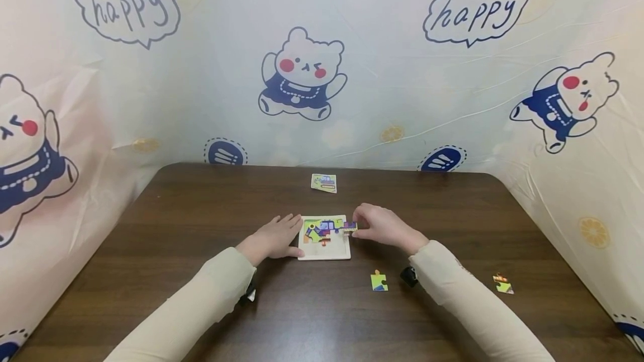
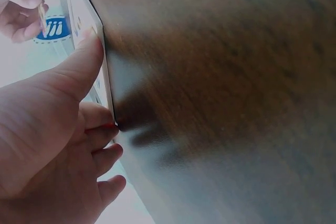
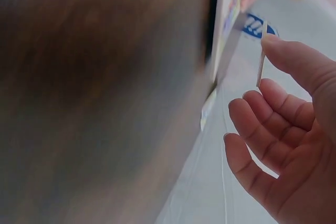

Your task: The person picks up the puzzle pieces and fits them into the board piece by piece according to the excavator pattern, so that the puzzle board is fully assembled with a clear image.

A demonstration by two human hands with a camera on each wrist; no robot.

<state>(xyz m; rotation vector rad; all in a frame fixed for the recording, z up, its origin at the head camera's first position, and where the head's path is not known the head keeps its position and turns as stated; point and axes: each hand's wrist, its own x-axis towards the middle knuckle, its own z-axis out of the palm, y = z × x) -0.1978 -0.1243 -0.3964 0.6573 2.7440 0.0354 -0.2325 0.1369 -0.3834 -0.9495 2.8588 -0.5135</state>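
Left hand spread against the tray; right hand pinches a puzzle piece at the opposite edge (wide tabletop all round).

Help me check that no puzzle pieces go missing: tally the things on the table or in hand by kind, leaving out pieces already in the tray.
Puzzle tray: 1
Picture card: 1
Loose pieces: 2
Held piece, in the right hand: 1
Total: 5

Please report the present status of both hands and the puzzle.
Left hand on left edge of tray. Right hand pinching puzzle piece near right edge. Puzzle incomplete, two loose pieces aside. No visible obstruction.
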